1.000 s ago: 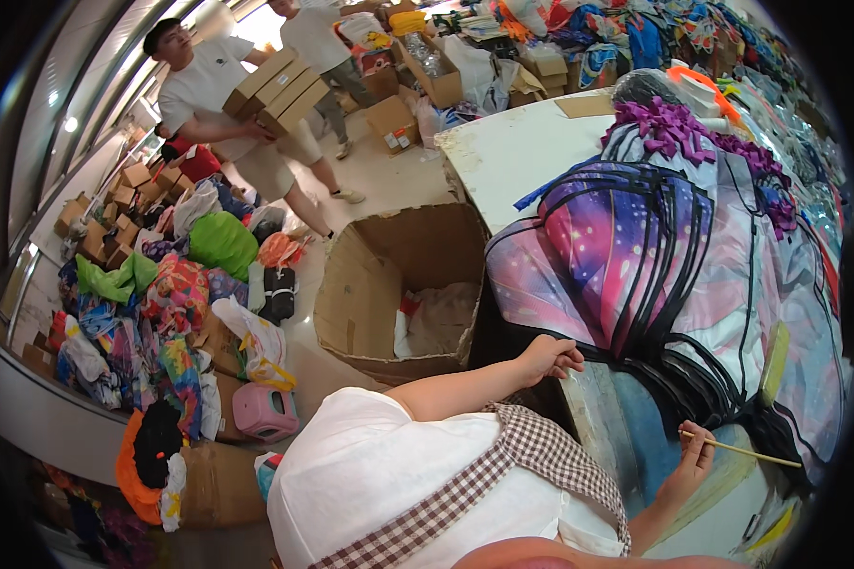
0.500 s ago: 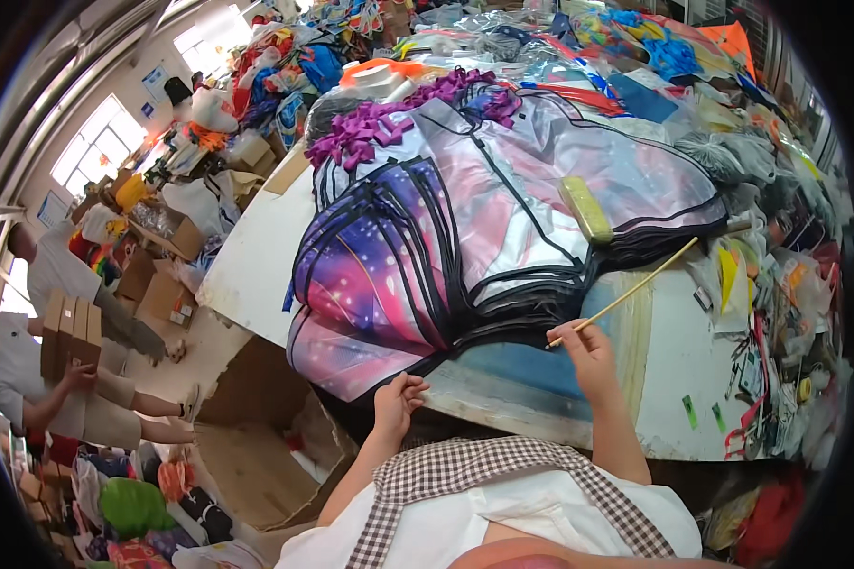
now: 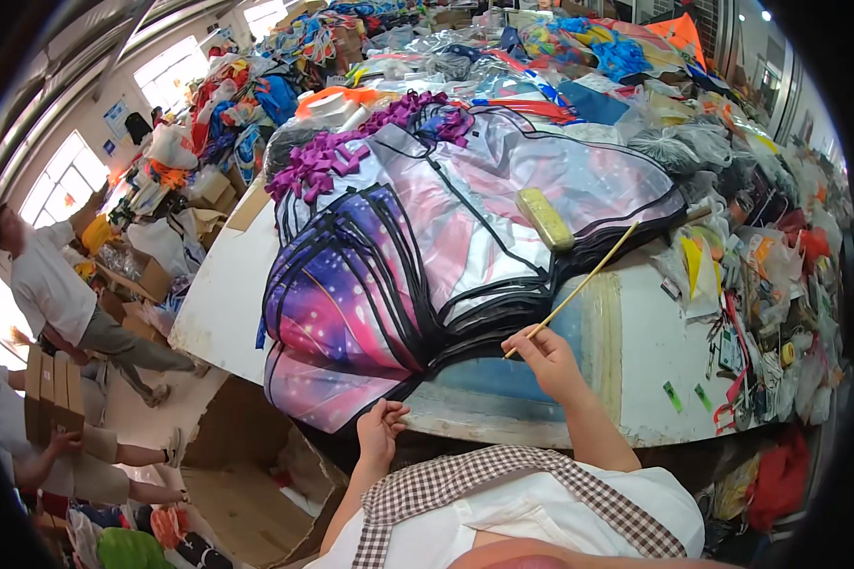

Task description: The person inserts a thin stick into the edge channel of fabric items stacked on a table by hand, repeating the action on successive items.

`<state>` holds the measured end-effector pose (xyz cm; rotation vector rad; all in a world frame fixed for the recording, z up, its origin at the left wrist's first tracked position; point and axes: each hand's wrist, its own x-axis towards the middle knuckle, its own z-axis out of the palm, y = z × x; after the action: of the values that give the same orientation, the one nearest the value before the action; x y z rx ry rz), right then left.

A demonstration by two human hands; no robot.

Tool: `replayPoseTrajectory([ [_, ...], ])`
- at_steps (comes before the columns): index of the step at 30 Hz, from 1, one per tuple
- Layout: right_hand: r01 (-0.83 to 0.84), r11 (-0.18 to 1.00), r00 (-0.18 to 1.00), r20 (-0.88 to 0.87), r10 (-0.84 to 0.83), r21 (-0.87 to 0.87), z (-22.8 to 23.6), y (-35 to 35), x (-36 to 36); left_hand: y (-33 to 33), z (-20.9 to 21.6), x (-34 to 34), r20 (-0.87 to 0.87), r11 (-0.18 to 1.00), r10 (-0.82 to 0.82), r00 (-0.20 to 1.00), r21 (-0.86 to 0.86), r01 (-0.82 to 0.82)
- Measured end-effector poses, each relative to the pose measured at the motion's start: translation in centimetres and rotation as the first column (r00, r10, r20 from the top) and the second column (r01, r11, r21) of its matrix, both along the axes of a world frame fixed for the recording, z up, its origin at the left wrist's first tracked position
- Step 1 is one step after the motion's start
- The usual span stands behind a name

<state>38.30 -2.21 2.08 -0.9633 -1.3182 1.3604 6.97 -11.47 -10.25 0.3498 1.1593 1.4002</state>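
Observation:
A thin wooden stick (image 3: 586, 284) is pinched in my right hand (image 3: 552, 368), pointing up and away to the right over the table's near part. My left hand (image 3: 378, 434) is at the table's front edge, beside the lower corner of the fabric pile, fingers curled closed. Whatever is between its fingertips is too small to make out. In front of both hands lies a thick stack of printed fabric panels (image 3: 337, 308), purple, pink and white with black edging. A yellowish oblong block (image 3: 545, 220) rests on top, and purple ribbon bundles (image 3: 318, 163) lie along the far left side.
Plastic bags and loose items (image 3: 778, 284) crowd the table's right side; more piles cover its far end. A large open cardboard box (image 3: 242, 465) stands at the lower left. Two people are at the left, one holding brown boxes (image 3: 52, 389).
The view has swung, so the table and fabric sit further left in the picture. My hands keep much the same grip and place. A person at the left shows more fully.

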Motion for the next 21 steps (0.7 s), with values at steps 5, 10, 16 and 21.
replayPoseTrajectory([
  [5, -0.004, 1.000, 0.999, 0.046, 0.004, -0.003, -0.27, 0.02, 0.22, 0.04, -0.01, 0.03, 0.003, 1.000, 0.006, 1.000, -0.008, -0.006],
  [10, -0.006, 1.000, 0.999, 0.033, 0.006, -0.004, 0.08, -0.05, 0.20, 0.11, 0.04, 0.02, -0.002, 1.000, 0.006, 1.000, -0.015, -0.006],
  [16, -0.014, 1.000, 0.999, 0.033, 0.015, -0.016, 0.66, -0.15, -0.04, 0.03, -0.09, -0.08, 0.002, 1.000, -0.002, 1.000, -0.010, 0.002],
  [21, -0.022, 1.000, 0.999, 0.023, 0.022, -0.014, 0.54, -0.11, -0.08, 0.03, 0.30, 0.07, -0.003, 1.000, 0.008, 1.000, -0.015, -0.009],
])
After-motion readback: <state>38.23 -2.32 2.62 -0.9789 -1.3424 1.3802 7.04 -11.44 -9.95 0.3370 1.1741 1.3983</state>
